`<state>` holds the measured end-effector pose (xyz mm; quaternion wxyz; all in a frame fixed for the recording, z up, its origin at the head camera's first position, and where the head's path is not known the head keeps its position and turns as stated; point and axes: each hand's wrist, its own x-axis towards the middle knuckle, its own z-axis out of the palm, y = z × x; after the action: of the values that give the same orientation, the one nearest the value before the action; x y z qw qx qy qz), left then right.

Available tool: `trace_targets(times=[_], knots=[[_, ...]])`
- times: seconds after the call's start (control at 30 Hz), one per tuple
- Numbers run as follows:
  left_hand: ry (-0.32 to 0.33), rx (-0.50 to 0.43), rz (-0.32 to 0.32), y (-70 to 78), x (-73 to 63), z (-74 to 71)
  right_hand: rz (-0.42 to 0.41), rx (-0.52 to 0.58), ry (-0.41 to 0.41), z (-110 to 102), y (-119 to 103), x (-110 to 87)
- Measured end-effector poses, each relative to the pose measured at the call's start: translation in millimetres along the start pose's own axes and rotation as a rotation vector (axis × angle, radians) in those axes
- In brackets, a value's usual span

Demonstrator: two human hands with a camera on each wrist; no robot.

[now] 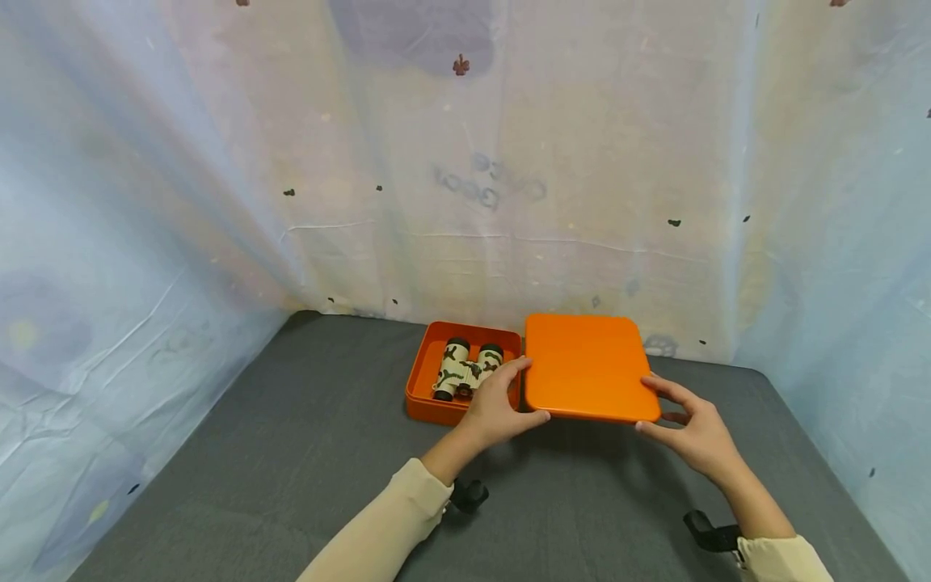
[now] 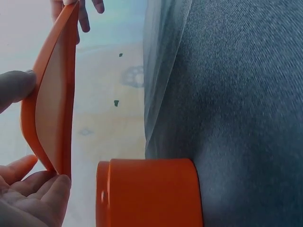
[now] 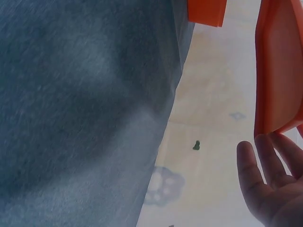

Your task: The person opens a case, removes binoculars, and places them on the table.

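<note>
Above the grey table [image 1: 218, 477], just right of the box [image 1: 432, 411] holding binoculars [image 1: 454, 368], our left hand [image 1: 497, 408] and right hand [image 1: 694, 432] pinch the lid [image 1: 587, 368] at opposite edges, and we should support it evenly.

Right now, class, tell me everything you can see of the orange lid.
The orange lid is shallow and roughly square, with rounded corners and a smooth, slightly shiny outer face; it looks like plastic. The wrist views show a rim around its hollow, paler-looking underside. It is held above the grey surface, outer face up, beside and apart from the open orange box. The left hand holds its left side, the right hand its right.
</note>
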<state>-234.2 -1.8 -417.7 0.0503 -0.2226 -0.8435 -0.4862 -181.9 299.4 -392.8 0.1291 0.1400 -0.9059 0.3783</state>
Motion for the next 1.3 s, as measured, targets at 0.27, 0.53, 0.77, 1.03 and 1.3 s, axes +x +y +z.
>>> trace_targets(times=[0.27,0.53,0.77,1.03,1.3], knots=[[-0.019,-0.004,0.037,4.4,3.7,9.1,0.020,-0.012,-0.010,-7.0,8.0,-2.7],[-0.037,0.041,0.029,8.9,11.3,22.0,0.039,-0.020,-0.001,-14.1,18.6,-5.8],[-0.033,0.072,0.006,12.2,15.3,33.3,0.054,-0.003,-0.012,-19.1,29.4,-7.0],[-0.037,0.078,-0.022,17.1,18.7,44.9,0.076,0.015,-0.023,-21.8,38.6,-8.4],[-0.048,0.083,-0.079,16.0,20.5,54.6,0.095,0.005,-0.047,-23.9,45.5,-6.5]])
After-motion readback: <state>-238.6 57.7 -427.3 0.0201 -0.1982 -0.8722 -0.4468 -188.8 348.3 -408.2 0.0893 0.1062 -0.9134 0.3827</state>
